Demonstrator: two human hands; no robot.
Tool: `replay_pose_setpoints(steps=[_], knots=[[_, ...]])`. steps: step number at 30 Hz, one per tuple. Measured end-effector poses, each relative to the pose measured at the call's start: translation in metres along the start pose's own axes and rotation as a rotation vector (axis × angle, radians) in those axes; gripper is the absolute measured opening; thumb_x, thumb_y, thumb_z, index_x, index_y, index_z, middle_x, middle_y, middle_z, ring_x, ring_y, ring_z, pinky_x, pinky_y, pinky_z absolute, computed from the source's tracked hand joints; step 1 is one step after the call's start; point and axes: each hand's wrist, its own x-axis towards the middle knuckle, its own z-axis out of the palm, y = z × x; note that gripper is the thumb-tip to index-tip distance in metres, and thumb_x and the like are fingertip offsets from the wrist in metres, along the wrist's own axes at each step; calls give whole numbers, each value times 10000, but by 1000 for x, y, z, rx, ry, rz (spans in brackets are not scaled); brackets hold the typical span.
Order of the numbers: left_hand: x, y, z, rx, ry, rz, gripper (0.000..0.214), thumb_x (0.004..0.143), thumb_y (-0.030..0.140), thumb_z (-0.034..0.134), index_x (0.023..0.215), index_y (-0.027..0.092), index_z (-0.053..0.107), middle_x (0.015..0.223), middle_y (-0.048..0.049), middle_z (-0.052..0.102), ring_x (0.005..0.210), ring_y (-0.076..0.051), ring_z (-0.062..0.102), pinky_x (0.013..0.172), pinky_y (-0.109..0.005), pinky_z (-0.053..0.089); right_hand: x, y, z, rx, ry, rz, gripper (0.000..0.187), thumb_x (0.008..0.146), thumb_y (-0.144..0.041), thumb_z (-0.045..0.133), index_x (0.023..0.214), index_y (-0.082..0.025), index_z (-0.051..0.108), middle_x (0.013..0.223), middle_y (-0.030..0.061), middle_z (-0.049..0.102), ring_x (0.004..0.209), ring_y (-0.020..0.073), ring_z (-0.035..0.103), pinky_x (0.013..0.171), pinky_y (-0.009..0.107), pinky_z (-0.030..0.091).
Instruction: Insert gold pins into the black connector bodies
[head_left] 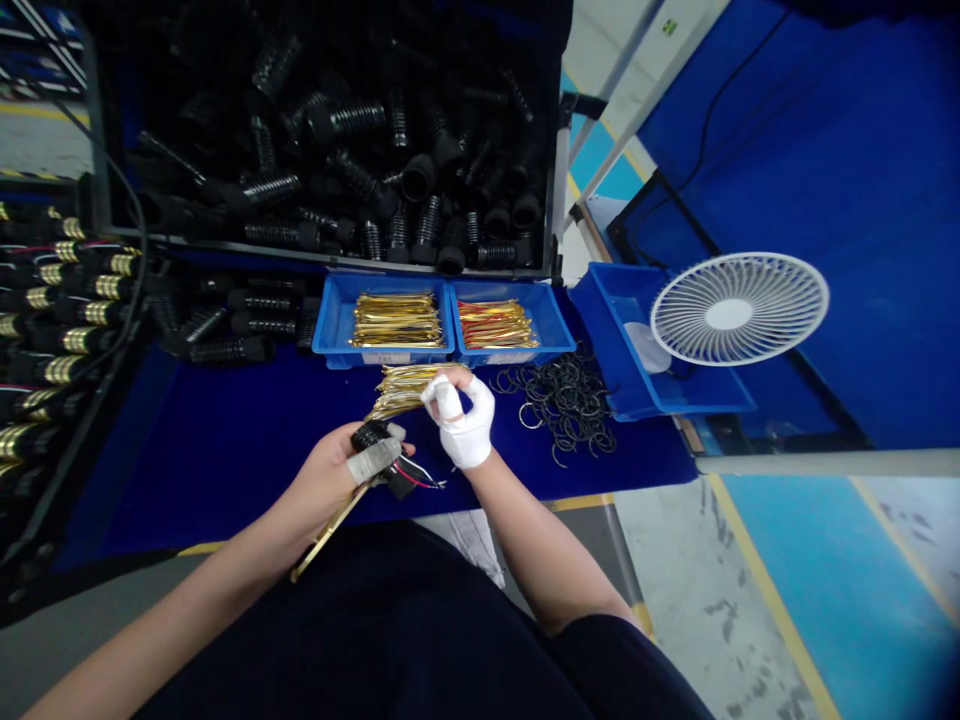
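Head view: Gold strips and black fittings crowd a blue workbench

Beyond the hands, a crate (247,247) heaped with black ribbed fittings (360,120) backs the blue cloth (225,430). Between stand two blue bins, the left (326,330) of gold strips, the right (559,325) of red and gold ones. Black rings (566,400) lie piled near a white fan (727,315); gold-banded parts (60,370) line the far left. White labels (386,357) front both bins, their print too small to read. The left hand (341,465) grips a black ribbed piece (371,433) trailing wires (424,475), a gold strip (330,535) jutting beneath. The white-gloved right hand (461,415) curls, thumb near fingertips, beside loose gold strips (397,390); whether it pinches one cannot be told.
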Motion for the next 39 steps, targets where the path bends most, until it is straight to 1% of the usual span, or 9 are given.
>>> replay_pose_setpoints(steps=[2,5,11,17,21,29,33,36,39], knots=[[1,-7,2,13,-2,5,439,734,343,872,1060,113,689,973,-147,781,821,-258,750,729,-349,606,9,-1,3,-47,-11,-90,389,916,-561,545,721,-230,604,686,19,607,653,180,576,691,344,486],[5,-14,-5,76,35,85,419,750,346,858,1063,126,688,1018,-136,775,850,-252,738,778,-360,592,6,-16,3,-15,-85,-32,385,895,-568,596,722,-224,611,676,10,610,653,174,582,682,331,476],[14,-23,-16,142,111,161,415,755,374,848,1059,137,696,1036,-128,771,953,-271,722,880,-369,550,-22,-66,8,665,252,141,606,956,-698,410,562,-240,367,441,-87,196,364,104,198,431,272,281],[13,-12,-8,147,99,136,356,736,336,853,1007,147,719,945,-99,772,893,-257,719,863,-348,538,-34,-46,32,593,357,261,657,860,-809,453,534,-253,321,414,-76,167,349,117,196,419,289,269],[17,-5,-11,249,90,160,216,739,325,825,855,166,740,845,-66,744,786,-229,680,755,-289,518,-34,-33,39,573,314,227,664,814,-835,489,515,-260,340,389,-78,183,330,115,217,409,291,275],[23,-2,-19,496,88,255,194,836,336,683,730,174,701,746,-37,664,714,-198,559,654,-263,449,-14,-30,43,551,11,123,558,859,-716,586,558,-249,537,413,-65,292,372,120,303,441,306,330],[16,-4,-16,385,100,195,217,822,379,728,786,165,707,785,-39,678,735,-195,575,657,-258,458,-21,-41,32,240,-18,75,462,970,-591,491,694,-237,601,552,-16,509,482,149,473,543,321,456],[11,-2,-12,148,151,144,263,796,402,776,874,163,702,840,-40,699,768,-193,612,688,-264,483,-34,-46,16,-302,-241,1,240,927,-417,639,1048,-220,702,1011,85,698,908,232,662,850,391,537],[7,13,-6,-98,149,118,382,823,527,731,930,164,680,906,-67,715,838,-222,653,748,-312,528,-44,-42,3,-542,-307,1,447,882,-313,702,1317,-244,624,1257,116,659,1113,271,642,972,422,518]])
